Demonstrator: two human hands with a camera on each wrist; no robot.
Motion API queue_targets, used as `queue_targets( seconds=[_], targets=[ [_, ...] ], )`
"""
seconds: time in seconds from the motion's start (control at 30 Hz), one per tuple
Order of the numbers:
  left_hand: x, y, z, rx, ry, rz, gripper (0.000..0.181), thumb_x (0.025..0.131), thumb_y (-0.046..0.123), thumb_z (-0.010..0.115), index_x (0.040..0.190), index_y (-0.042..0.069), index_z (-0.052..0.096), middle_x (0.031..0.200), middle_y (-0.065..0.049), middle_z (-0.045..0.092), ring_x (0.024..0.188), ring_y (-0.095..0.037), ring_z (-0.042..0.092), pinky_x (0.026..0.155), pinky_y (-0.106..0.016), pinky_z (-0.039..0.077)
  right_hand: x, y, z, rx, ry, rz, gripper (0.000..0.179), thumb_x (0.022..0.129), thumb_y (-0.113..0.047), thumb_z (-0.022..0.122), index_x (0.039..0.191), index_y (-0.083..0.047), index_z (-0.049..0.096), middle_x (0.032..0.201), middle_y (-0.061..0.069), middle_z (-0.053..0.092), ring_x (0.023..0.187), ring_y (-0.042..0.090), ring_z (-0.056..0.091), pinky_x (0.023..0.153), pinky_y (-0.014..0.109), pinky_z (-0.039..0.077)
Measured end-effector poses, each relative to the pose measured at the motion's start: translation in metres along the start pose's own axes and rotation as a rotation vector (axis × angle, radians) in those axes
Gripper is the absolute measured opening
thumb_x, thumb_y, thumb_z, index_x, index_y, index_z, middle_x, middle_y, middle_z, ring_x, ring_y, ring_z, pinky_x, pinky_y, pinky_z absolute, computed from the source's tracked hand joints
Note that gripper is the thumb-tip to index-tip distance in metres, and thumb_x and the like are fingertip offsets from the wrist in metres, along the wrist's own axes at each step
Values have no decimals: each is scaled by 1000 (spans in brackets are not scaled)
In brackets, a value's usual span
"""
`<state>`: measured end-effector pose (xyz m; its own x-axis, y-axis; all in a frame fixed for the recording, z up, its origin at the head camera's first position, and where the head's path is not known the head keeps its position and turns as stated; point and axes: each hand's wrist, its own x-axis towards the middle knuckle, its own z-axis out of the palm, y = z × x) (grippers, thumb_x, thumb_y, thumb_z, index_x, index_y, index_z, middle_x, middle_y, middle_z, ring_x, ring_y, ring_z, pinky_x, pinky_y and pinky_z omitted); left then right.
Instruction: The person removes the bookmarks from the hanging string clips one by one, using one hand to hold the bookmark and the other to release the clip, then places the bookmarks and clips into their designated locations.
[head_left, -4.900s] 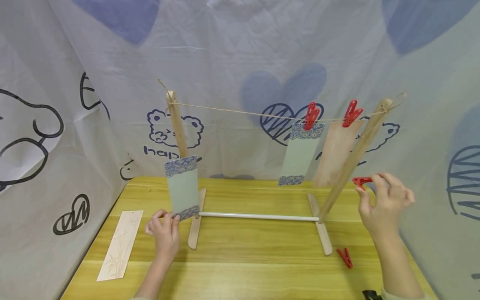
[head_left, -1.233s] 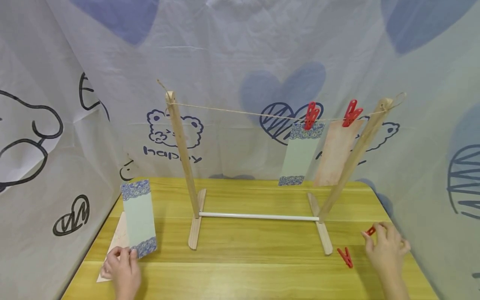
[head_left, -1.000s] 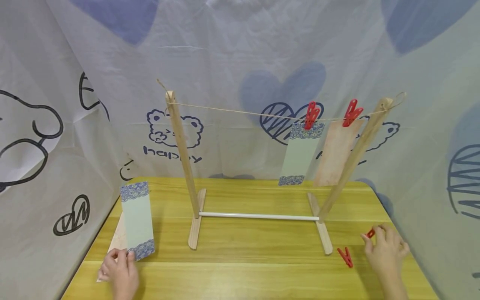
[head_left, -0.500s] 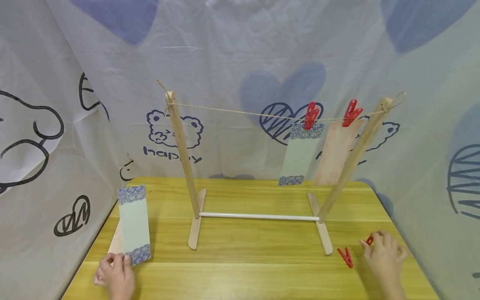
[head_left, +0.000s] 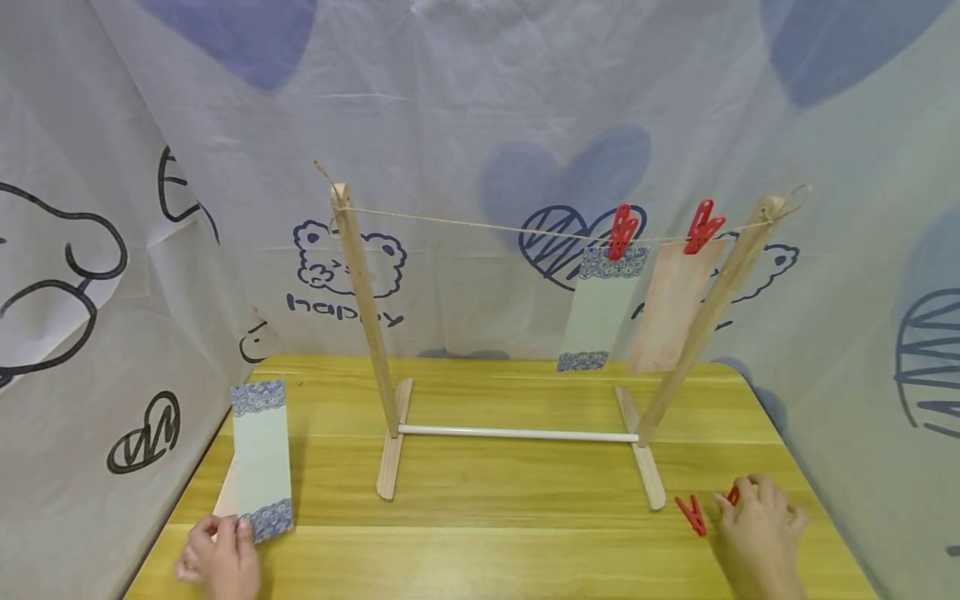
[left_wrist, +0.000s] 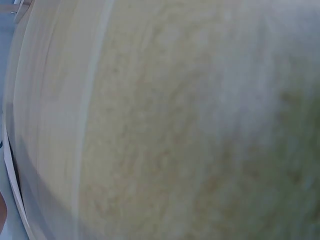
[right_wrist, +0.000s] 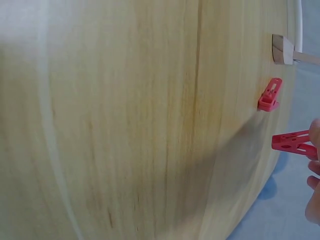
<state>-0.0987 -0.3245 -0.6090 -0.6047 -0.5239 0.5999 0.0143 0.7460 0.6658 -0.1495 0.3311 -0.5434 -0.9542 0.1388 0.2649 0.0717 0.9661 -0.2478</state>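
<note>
At the left of the head view, my left hand (head_left: 221,557) pinches a pale green card (head_left: 262,458) with blue patterned bands by its lower left corner. That card covers most of a cream card (head_left: 227,493) lying on the table. On the right, my right hand (head_left: 761,525) holds a red clothespin (head_left: 732,495) between thumb and fingers, just above the table; the right wrist view shows this held clothespin (right_wrist: 291,142) too. Just left of it a second red clothespin (head_left: 692,515) lies on the wood. The left wrist view has mostly blurred table, with the left hand barely at its edge.
A wooden rack with a left post (head_left: 365,308), right post (head_left: 708,321) and white crossbar (head_left: 517,432) stands mid-table. From its string (head_left: 450,221) hang a green card (head_left: 600,312) and a pinkish card (head_left: 671,308), each under a red clothespin. Printed cloth (head_left: 450,100) surrounds the table.
My left hand has carried the green card from before the left post leftward and down, over the cream card. My right hand has lowered its clothespin toward the table beside the loose one.
</note>
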Motion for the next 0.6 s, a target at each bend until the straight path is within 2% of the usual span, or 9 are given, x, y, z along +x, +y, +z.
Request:
queue_targets(
  seconds=[0.17, 0.5, 0.6],
  targets=[
    [-2, -6, -1, 8, 29, 0, 33, 94, 26, 45, 83, -5, 46, 99, -30, 35, 92, -51, 28, 88, -62, 3, -3, 0, 2, -16, -66, 11, 30, 90, -24, 56, 101, 3, 51, 113, 26, 41, 106, 45, 32, 84, 66, 15],
    [-5, -9, -13, 80, -77, -76, 17, 90, 13, 47, 84, -3, 45, 99, -27, 32, 92, -52, 25, 87, -64, 4, -2, 3, 5, -44, -147, 55, 39, 90, -32, 54, 105, 4, 52, 115, 27, 40, 109, 46, 31, 84, 67, 14],
    [-4, -9, -15, 116, -123, -112, 13, 90, 9, 47, 84, -3, 44, 99, -26, 31, 93, -51, 25, 86, -64, 5, 0, 2, 2, -47, -197, 74, 45, 91, -38, 51, 107, 4, 51, 116, 28, 40, 110, 47, 30, 84, 67, 14]
  ],
)
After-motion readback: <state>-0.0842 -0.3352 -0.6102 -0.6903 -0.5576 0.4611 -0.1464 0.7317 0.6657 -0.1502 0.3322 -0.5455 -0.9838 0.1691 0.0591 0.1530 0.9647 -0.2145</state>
